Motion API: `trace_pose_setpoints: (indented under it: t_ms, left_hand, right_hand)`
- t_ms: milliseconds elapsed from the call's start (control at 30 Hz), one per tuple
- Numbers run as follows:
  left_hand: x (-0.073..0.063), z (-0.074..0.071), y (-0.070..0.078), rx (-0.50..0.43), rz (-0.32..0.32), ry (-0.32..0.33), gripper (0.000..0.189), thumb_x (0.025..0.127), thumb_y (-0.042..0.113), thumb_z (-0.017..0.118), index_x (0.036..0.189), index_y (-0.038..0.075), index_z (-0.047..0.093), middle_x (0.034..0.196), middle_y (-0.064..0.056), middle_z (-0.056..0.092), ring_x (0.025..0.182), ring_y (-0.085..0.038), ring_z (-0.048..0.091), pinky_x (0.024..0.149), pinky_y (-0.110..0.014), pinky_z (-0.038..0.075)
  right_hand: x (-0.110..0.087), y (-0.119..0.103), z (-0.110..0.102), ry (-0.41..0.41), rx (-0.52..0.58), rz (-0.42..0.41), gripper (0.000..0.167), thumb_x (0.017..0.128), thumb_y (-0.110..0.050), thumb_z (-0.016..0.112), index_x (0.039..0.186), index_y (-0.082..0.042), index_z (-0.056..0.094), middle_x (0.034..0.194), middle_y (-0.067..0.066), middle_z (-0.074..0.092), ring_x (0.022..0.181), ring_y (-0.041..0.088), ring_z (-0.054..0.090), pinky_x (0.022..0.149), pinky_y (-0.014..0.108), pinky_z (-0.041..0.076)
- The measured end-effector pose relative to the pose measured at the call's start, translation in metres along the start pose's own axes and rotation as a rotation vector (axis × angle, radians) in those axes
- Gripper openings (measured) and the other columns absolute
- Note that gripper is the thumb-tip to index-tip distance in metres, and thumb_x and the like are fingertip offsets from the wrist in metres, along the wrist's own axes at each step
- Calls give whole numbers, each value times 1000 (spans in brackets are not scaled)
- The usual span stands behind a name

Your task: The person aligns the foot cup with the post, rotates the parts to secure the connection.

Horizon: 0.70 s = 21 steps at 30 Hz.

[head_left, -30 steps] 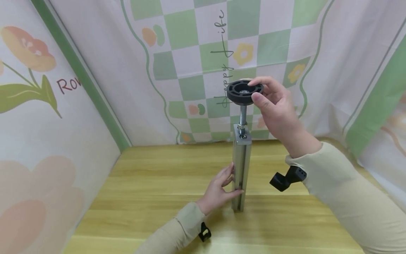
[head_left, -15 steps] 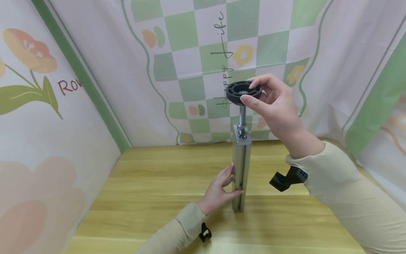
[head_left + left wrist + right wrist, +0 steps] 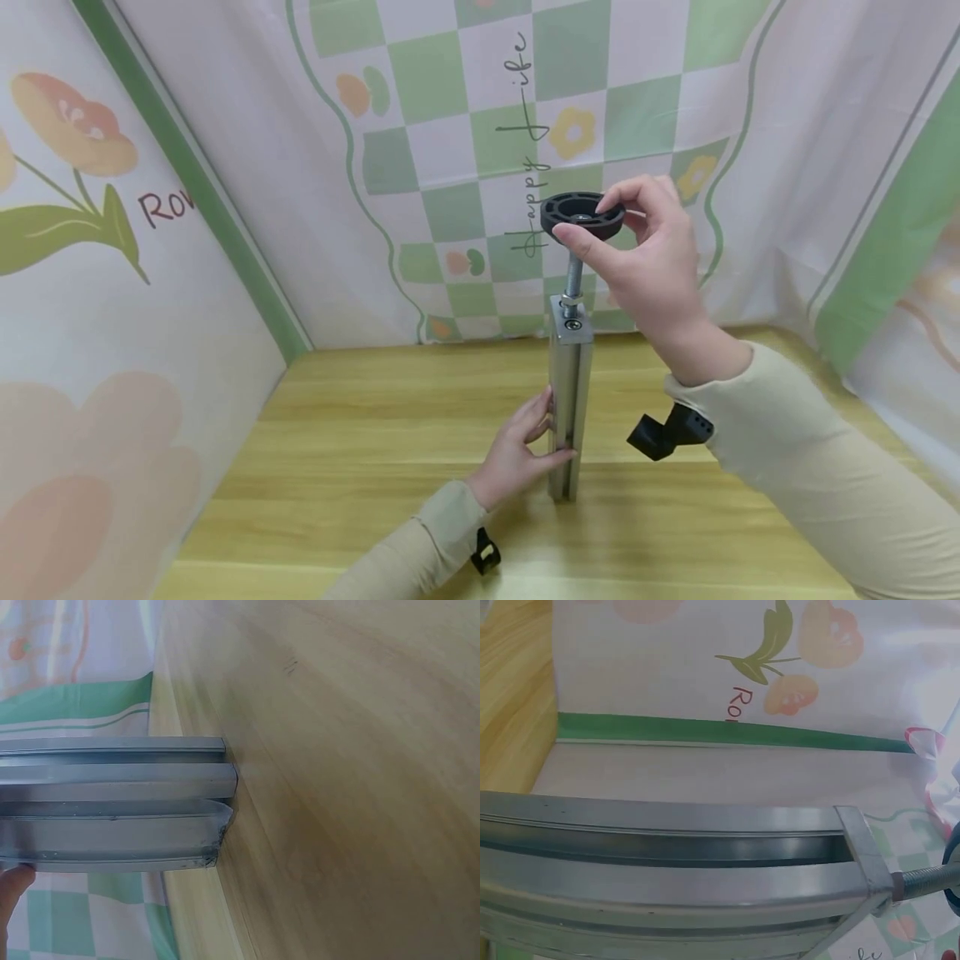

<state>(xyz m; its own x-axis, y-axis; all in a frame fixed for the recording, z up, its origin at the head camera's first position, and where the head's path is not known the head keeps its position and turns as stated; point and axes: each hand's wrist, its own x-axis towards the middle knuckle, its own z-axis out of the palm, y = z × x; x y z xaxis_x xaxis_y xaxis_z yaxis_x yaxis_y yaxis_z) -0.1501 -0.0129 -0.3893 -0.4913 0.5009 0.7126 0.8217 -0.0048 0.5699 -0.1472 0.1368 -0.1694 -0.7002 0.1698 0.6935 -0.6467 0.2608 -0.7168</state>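
Observation:
An aluminium profile (image 3: 564, 392) stands upright on the wooden table (image 3: 360, 417). My left hand (image 3: 510, 458) grips it low down, thumb across the near side and fingers on the left. A metal end plate (image 3: 576, 335) caps its top, with a threaded rod (image 3: 574, 275) and nut (image 3: 572, 300) rising from it. At the rod's upper end is a round black levelling foot (image 3: 550, 223). My right hand (image 3: 660, 267) pinches its rim between thumb and fingers. In the left wrist view the profile (image 3: 112, 784) meets the table; the right wrist view shows the rod (image 3: 926, 882) entering the plate.
A patterned curtain (image 3: 427, 67) hangs behind the table's back edge, and a flowered one (image 3: 75, 333) closes off the left side. Black camera mounts sit on both wrists, the right mount (image 3: 667, 432) jutting out beside the sleeve.
My right thumb has moved left round the front of the foot's rim as the hand turned. The foot has shifted slightly. My left hand and the profile stay put.

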Motion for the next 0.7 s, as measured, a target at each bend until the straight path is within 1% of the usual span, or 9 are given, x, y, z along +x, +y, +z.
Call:
trace_pose_setpoints:
  t_ms: [100, 167, 267, 333, 433, 533, 633, 700]
  left_hand:
    - [0, 0, -1, 7, 0, 0, 117, 71, -13, 73, 148, 39, 2, 117, -30, 50, 103, -44, 54, 94, -40, 53]
    - [-2, 3, -7, 10, -1, 0, 117, 71, -13, 73, 148, 38, 1, 118, -30, 49, 104, -44, 54, 94, -41, 53]
    - [-6, 8, -19, 12, -10, 0, 117, 71, -11, 74, 148, 37, 1, 119, -29, 49, 106, -43, 53, 95, -41, 52]
    - [-9, 11, -27, 12, -19, 0, 116, 71, -10, 74, 149, 36, 1, 121, -28, 49, 107, -42, 53, 96, -40, 52]
    - [-13, 12, -32, 4, -45, 0, 113, 72, -7, 75, 149, 35, 3, 125, -26, 48, 111, -40, 53, 98, -37, 51]
    - [-14, 11, -33, -1, -69, -3, 110, 74, -5, 74, 149, 34, 5, 129, -24, 47, 113, -37, 52, 100, -34, 50]
    - [-15, 11, -32, -2, -78, -11, 108, 76, -4, 74, 150, 33, 5, 131, -23, 46, 115, -37, 52, 101, -34, 49]
    - [-14, 11, -32, -4, -80, -13, 108, 76, -4, 74, 150, 33, 5, 131, -23, 46, 115, -37, 52, 101, -34, 49]
  right_hand:
    - [-3, 1, 1, 31, -8, -45, 26, 74, -2, 78, 86, -8, 56, 92, -8, 43, 94, 11, 45, 87, 17, 47]
    - [-4, 3, 1, 35, 11, -79, 25, 74, 0, 78, 88, -6, 57, 91, -10, 44, 95, 12, 45, 86, 19, 47]
    - [-5, 6, 0, 11, 86, -115, 21, 77, 0, 74, 91, -7, 60, 94, -8, 47, 96, 14, 48, 87, 20, 47]
    - [-4, 9, -1, -27, 164, -113, 19, 80, -2, 69, 96, -9, 62, 97, -4, 51, 95, 16, 52, 87, 20, 48]
    - [1, 14, -3, -128, 328, -68, 20, 87, -7, 59, 107, -12, 60, 104, 4, 55, 96, 16, 56, 88, 18, 49]
    - [9, 22, -3, -263, 560, 12, 22, 93, -15, 52, 114, -11, 56, 107, 6, 57, 98, 15, 58, 92, 21, 50]
    - [17, 29, -4, -401, 785, 93, 27, 96, -23, 46, 117, -9, 55, 109, 7, 58, 102, 18, 56, 95, 25, 47]
    - [21, 32, -5, -478, 875, 139, 30, 96, -25, 42, 119, -10, 56, 111, 8, 59, 104, 20, 56, 96, 27, 47]
